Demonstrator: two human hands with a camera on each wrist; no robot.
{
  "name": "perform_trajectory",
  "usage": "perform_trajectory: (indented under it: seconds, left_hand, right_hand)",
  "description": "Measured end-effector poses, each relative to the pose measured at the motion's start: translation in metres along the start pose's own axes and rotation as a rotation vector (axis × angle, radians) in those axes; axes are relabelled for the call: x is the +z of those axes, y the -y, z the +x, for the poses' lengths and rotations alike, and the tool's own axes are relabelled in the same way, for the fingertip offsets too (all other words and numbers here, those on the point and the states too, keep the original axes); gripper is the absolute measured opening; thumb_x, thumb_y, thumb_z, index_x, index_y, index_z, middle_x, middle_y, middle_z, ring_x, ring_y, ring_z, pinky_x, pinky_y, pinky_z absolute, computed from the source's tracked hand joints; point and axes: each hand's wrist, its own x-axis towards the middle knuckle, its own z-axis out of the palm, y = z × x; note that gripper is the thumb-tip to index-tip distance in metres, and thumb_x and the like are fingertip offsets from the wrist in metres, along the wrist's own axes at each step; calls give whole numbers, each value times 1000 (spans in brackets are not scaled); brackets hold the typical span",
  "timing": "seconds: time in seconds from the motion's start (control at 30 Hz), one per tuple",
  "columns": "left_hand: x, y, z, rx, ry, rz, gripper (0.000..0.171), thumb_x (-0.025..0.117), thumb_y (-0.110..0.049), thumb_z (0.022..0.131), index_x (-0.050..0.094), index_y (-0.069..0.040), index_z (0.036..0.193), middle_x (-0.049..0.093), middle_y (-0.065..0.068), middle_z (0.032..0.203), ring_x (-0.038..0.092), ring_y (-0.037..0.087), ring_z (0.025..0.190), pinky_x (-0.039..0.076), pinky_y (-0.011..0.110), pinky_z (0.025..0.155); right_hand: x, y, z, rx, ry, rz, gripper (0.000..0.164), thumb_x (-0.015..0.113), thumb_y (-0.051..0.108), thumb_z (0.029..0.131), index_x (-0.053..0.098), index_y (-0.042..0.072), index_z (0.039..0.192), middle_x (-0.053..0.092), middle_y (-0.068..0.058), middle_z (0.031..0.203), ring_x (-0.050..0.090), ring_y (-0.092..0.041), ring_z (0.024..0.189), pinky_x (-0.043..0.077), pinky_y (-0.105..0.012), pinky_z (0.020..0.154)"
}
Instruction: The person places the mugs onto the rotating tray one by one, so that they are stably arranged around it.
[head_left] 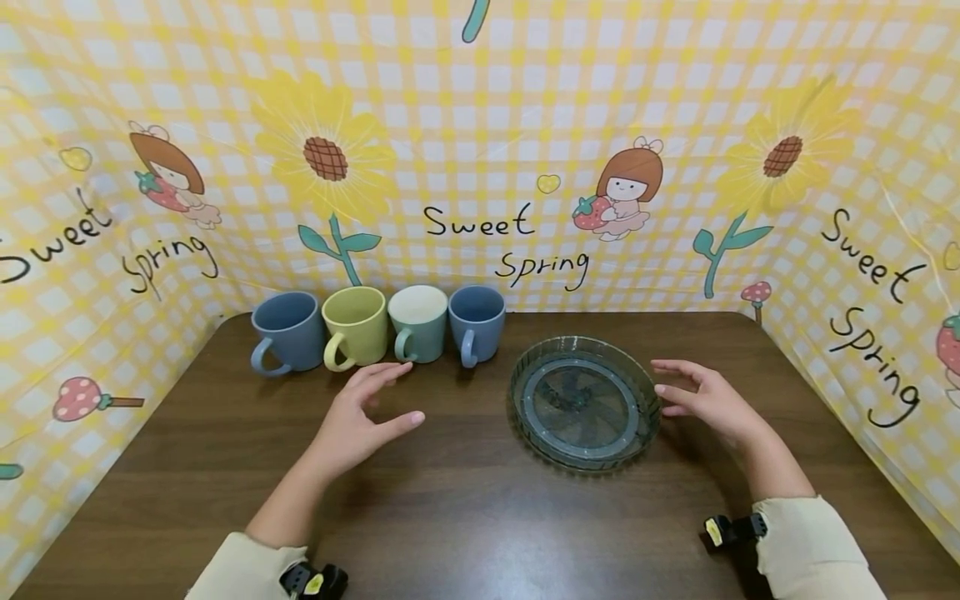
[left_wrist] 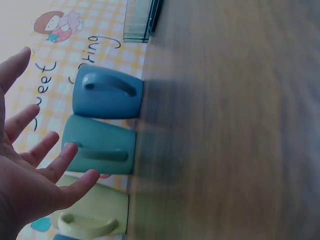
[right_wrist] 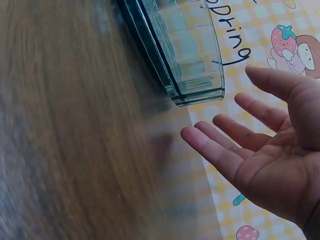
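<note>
My left hand (head_left: pixel 351 429) hovers over the table in front of the mugs, fingers spread and holding nothing. Its fingertips overlap the teal mug (head_left: pixel 420 329), pale inside, in the head view. Left of that are a yellow-green mug (head_left: pixel 358 325) and a dark blue mug (head_left: pixel 296 337); a second blue mug (head_left: pixel 483 321) is at the row's right end. A round, ribbed clear-glass dish (head_left: pixel 581 442) sits right of the mugs. Beside its right rim is my right hand (head_left: pixel 708 404), fingers extended and apart from the glass (right_wrist: pixel 200 92) in the right wrist view.
The brown wooden table (head_left: pixel 450 533) is bounded at the back and sides by a yellow checked cloth (head_left: pixel 450 125) printed with flowers and figures. The mugs stand close together along the back edge, handles toward me. Small black devices sit at both sleeve cuffs.
</note>
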Motion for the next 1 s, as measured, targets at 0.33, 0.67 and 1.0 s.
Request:
perform_trajectory:
  seconds: [0.33,0.67,1.0]
  left_hand:
    - [16,-3,17,-16,16,-78,60,82,-27,80,59,-19,135,50,5,137,50,27,122,47,55,94]
    - [32,1,31,-93,-12,-214,55,83,-23,80,63,-14,130,56,8,132,55,30,120,47,56,97]
    - [44,1,45,-209,-30,-336,55,84,-22,78,64,-13,129,57,9,134,57,28,120,51,46,95]
  right_hand:
    - [1,-2,3,54,18,84,57,60,14,98,35,-11,143,32,-33,146,52,-31,119,58,-38,81]
    - [4,1,6,88,31,110,56,59,11,98,35,-12,143,36,-36,141,60,-19,106,59,-40,77]
    - [5,-1,9,130,35,174,53,53,4,98,31,-11,145,36,-35,142,58,-15,101,59,-40,76]
